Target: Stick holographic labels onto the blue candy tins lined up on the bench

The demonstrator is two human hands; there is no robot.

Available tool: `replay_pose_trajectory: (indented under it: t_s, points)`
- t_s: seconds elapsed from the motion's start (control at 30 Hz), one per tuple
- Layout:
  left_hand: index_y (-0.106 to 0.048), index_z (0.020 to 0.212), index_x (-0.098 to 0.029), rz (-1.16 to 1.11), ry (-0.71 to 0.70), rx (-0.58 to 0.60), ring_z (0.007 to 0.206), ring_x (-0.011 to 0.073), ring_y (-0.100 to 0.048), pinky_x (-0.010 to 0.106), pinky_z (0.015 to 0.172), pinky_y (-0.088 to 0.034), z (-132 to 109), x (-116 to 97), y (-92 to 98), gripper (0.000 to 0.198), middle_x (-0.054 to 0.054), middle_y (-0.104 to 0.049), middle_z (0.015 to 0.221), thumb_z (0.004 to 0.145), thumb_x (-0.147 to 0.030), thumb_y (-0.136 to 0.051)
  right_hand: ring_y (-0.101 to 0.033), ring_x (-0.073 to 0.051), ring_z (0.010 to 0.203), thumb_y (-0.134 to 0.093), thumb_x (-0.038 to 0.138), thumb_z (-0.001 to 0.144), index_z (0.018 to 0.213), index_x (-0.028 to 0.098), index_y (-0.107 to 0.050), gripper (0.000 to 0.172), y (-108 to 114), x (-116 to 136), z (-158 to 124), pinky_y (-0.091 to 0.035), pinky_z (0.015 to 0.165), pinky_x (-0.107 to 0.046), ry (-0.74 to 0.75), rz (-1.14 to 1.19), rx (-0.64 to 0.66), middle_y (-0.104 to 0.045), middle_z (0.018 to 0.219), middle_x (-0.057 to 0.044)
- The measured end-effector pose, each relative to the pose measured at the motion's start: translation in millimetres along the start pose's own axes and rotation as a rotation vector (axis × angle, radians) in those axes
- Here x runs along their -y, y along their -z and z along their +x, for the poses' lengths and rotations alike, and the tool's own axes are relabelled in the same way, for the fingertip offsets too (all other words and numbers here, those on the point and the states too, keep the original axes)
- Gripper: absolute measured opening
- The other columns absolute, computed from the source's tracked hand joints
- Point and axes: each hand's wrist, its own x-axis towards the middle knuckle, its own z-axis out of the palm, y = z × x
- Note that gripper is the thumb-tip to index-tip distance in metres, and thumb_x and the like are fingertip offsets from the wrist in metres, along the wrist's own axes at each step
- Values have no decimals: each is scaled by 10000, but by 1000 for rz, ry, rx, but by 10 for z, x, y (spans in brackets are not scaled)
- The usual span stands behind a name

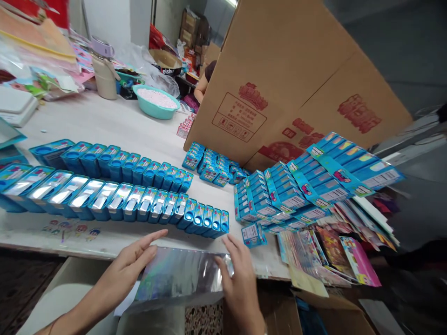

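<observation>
A shiny silver holographic sheet [185,274] lies at the table's front edge, partly reaching over it. My left hand [134,258] is at the sheet's upper left corner, fingers stretched toward the row of boxes and apart. On the other side, my right hand [239,279] rests at the sheet's right end, its thumb over the sheet and its fingers spread. Just beyond stands a front row of small blue boxes [132,202], many with silver strips on their tops. Behind it runs a second row of blue boxes [131,163] with round marks on top.
Stacked blue cartons [300,186] stand on the right, with a single blue box [253,235] before them. A big cardboard box [279,83] rises behind. Printed bags [324,256] lie at right. Farther back are a turquoise basin [155,109], a beige flask [104,77] and a person's arm [200,88].
</observation>
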Motion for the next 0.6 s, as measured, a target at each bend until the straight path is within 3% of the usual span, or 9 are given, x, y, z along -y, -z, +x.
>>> replay_pose_trajectory:
  t_s: [0.1,0.2,0.3,0.47,0.6]
  points:
    - [-728,1298,-261,22,-48,-12,1324,328,-592,443,1177,-408,5,57,-61,603,64,-693,1393,836,-641,-650,-620,-272,1180,-571,194,986,1334,218,-621,352,-301,532,93,-555,979,-428,227,58,23,-649,1289,-154]
    - [-714,1322,-250,-11,-63,-19,1361,329,-565,442,1192,-400,2,59,-65,609,66,-679,1415,843,-621,-646,-627,-257,988,-550,190,989,1237,206,-658,272,-540,867,225,-560,823,-391,299,85,65,-679,1107,-127]
    - [-706,1339,-232,-38,-22,-28,1319,346,-600,428,1120,-486,8,37,-16,665,80,-674,1420,798,-618,-685,-597,-236,873,-548,182,986,1153,210,-682,216,-645,928,316,-507,724,-363,318,63,60,-679,980,-93]
    - [-730,1312,-240,-80,37,-32,1161,350,-690,382,882,-619,43,40,51,600,94,-744,1299,788,-532,-719,-585,-223,823,-535,163,985,1170,211,-674,236,-640,869,322,-439,684,-360,400,-3,60,-685,923,-77]
    - [-719,1328,-241,-102,55,-11,1195,355,-669,410,917,-607,66,67,51,601,96,-730,1325,795,-518,-702,-602,-222,858,-520,149,987,1186,218,-669,258,-633,887,299,-461,709,-360,415,24,34,-701,967,-82]
